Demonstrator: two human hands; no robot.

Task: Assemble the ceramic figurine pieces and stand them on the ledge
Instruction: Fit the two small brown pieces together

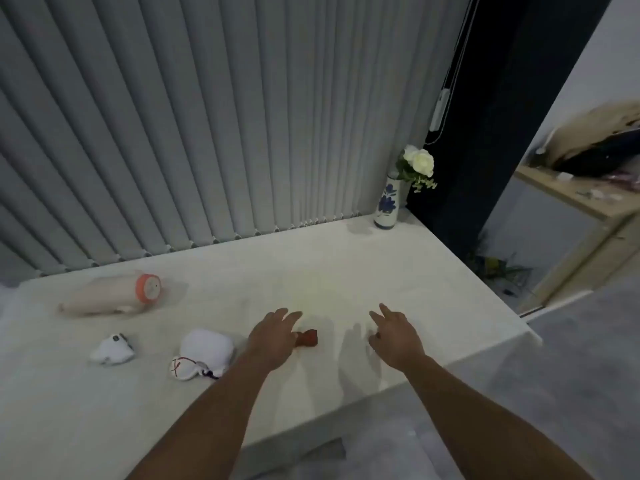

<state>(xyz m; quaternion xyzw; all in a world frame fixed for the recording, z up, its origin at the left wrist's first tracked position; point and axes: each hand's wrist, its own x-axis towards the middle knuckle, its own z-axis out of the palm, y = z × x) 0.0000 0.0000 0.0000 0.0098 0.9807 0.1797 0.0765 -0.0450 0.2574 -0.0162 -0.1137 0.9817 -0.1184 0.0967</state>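
While both hands hover open and empty, the left hand (pixel 273 332) touches the small red ceramic piece (pixel 309 337) on the pale ledge (pixel 398 271). White ceramic pieces (pixel 207 348) lie left of it. Pickup appears begun; next requires closing fingers round it.

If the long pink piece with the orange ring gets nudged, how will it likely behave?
The pink piece lies on its side and looks rounded, so it may roll. It is probably rigid and chip-prone, given the ceramic task. The ledge around it gives some room.

four figurine pieces (pixel 110 296) (pixel 112 348) (pixel 204 353) (pixel 307 337), one vase (pixel 387 204), two hands (pixel 273 336) (pixel 394 336)
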